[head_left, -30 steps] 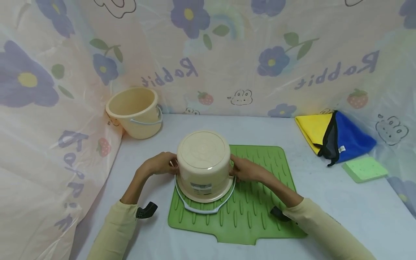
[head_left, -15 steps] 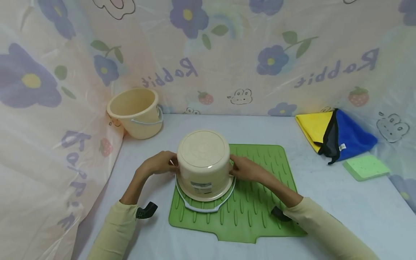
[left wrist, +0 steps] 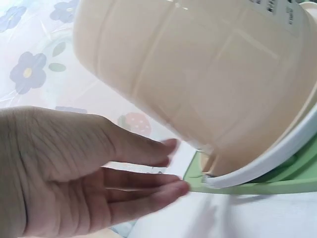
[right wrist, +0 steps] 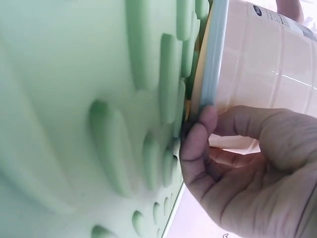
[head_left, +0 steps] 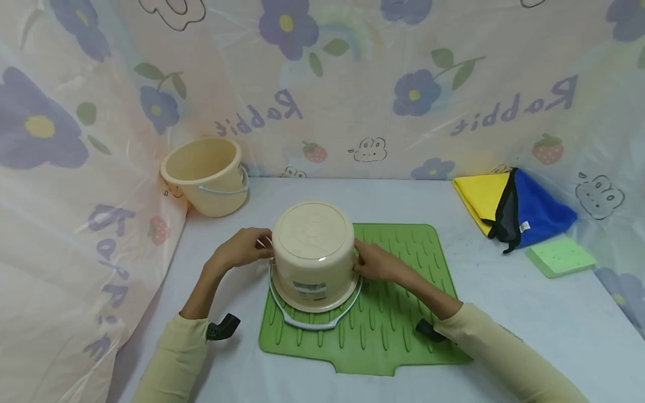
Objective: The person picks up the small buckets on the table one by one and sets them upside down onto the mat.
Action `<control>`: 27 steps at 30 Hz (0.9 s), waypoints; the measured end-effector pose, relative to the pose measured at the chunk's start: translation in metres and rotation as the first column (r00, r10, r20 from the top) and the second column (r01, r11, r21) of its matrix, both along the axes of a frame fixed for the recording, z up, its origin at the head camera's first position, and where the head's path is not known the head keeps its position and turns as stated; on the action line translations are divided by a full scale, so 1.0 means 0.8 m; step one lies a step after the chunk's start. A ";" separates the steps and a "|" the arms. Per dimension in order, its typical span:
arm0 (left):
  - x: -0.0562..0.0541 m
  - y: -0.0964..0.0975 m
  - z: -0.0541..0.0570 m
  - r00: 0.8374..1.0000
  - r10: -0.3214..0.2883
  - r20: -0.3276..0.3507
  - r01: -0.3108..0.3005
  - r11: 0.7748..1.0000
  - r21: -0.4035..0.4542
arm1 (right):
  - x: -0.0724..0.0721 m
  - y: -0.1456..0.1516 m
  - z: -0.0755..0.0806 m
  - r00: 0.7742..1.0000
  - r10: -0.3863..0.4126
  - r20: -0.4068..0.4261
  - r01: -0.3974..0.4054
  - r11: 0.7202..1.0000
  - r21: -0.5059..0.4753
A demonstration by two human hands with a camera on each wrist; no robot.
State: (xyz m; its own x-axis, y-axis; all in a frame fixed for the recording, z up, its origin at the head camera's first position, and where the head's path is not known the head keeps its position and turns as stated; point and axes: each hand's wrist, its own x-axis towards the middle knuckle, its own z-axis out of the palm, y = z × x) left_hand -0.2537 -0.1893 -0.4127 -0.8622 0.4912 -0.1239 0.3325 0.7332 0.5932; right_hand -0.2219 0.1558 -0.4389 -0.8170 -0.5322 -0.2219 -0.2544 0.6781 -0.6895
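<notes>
An upside-down cream bucket (head_left: 314, 252) stands on the left part of a green ridged mat (head_left: 403, 313). Its pale blue-grey handle (head_left: 312, 326) hangs round the near side of the rim. Left of the bucket is my left hand (head_left: 245, 246); in the left wrist view its fingers (left wrist: 148, 196) are fairly straight and apart from the bucket wall, with nothing between them. My right hand (head_left: 375, 261) is at the opposite side, where thumb and curled fingers pinch the bucket's rim beside the handle, as the right wrist view shows.
Another cream bucket (head_left: 206, 182) stands upright at the back left, by the patterned curtain. Folded yellow and blue cloths (head_left: 539, 210) lie at the back right, with a light green sponge (head_left: 561, 257) in front of them. A white cover (head_left: 282, 375) lies over the table.
My left hand has come slightly up and away from the bucket's rim. The right hand and the bucket stay in place, while the head view shifts a little.
</notes>
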 end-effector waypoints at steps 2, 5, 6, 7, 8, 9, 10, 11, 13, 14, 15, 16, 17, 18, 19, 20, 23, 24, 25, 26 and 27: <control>-0.002 -0.003 0.001 0.996 0.062 -0.057 -0.061 0.998 0.020 | 0.001 0.000 0.001 1.000 -0.001 0.001 0.001 1.000 0.005; -0.007 -0.010 0.006 0.980 0.176 -0.096 -0.168 0.982 0.087 | 0.001 0.000 0.001 1.000 -0.010 0.004 0.010 1.000 0.015; -0.009 -0.014 0.008 0.972 0.217 -0.089 -0.206 0.971 0.119 | 0.002 -0.001 0.001 1.000 -0.013 0.004 0.013 1.000 0.019; -0.012 -0.018 0.011 0.963 0.258 -0.074 -0.244 0.956 0.160 | 0.002 -0.001 0.001 1.000 -0.018 0.005 0.018 1.000 0.022; -0.013 -0.022 0.014 0.953 0.298 -0.054 -0.281 0.938 0.202 | 0.002 -0.001 0.001 1.000 -0.021 0.004 0.021 0.999 0.025; -0.014 -0.027 0.018 0.943 0.332 -0.031 -0.315 0.916 0.248 | 0.002 -0.001 0.001 1.000 -0.026 0.005 0.025 0.999 0.026; -0.016 -0.032 0.021 0.931 0.365 -0.019 -0.346 0.896 0.278 | 0.002 -0.001 0.000 1.000 -0.026 0.004 0.025 0.999 0.025; -0.016 -0.037 0.023 0.918 0.396 -0.019 -0.372 0.878 0.301 | 0.002 -0.001 -0.001 1.000 -0.028 0.004 0.027 0.999 0.023; -0.017 -0.046 0.028 0.898 0.440 -0.023 -0.406 0.847 0.344 | 0.003 -0.001 -0.002 1.000 -0.025 -0.001 0.025 0.999 0.020; -0.017 -0.050 0.029 0.887 0.461 -0.032 -0.422 0.836 0.351 | 0.004 -0.002 -0.002 1.000 -0.024 -0.002 0.024 1.000 0.018; -0.017 -0.054 0.031 0.878 0.478 -0.032 -0.435 0.823 0.365 | 0.005 -0.002 -0.002 1.000 -0.025 -0.003 0.025 1.000 0.018; -0.016 -0.057 0.032 0.866 0.500 -0.032 -0.453 0.809 0.375 | 0.005 -0.002 -0.002 1.000 -0.025 -0.005 0.025 1.000 0.018; -0.016 -0.060 0.034 0.854 0.520 -0.020 -0.471 0.788 0.396 | 0.005 -0.002 -0.003 1.000 -0.025 -0.007 0.025 0.999 0.020; -0.016 -0.062 0.035 0.843 0.538 -0.001 -0.489 0.768 0.413 | 0.005 -0.003 -0.002 1.000 -0.029 -0.007 0.029 0.999 0.022; -0.017 -0.065 0.036 0.826 0.563 0.022 -0.515 0.739 0.434 | 0.005 -0.003 -0.003 0.999 -0.031 -0.006 0.032 0.999 0.024; -0.017 -0.066 0.038 0.803 0.594 0.049 -0.547 0.702 0.456 | 0.005 -0.003 -0.003 0.999 -0.035 -0.005 0.035 0.999 0.026; -0.022 -0.069 0.042 0.714 0.690 0.119 -0.638 0.571 0.516 | 0.005 -0.003 -0.003 0.999 -0.042 -0.005 0.042 0.999 0.027; -0.024 -0.069 0.043 0.683 0.718 0.133 -0.660 0.529 0.533 | 0.005 -0.003 -0.003 0.999 -0.043 -0.003 0.043 0.999 0.027; -0.026 -0.070 0.044 0.653 0.742 0.150 -0.680 0.488 0.547 | 0.005 -0.002 -0.003 0.999 -0.043 -0.001 0.043 0.999 0.027; -0.028 -0.069 0.046 0.625 0.765 0.158 -0.697 0.454 0.555 | 0.005 -0.002 -0.003 0.999 -0.042 -0.001 0.042 0.999 0.027; -0.030 -0.069 0.047 0.604 0.780 0.162 -0.703 0.426 0.570 | 0.005 -0.002 -0.003 0.999 -0.041 -0.001 0.041 0.999 0.026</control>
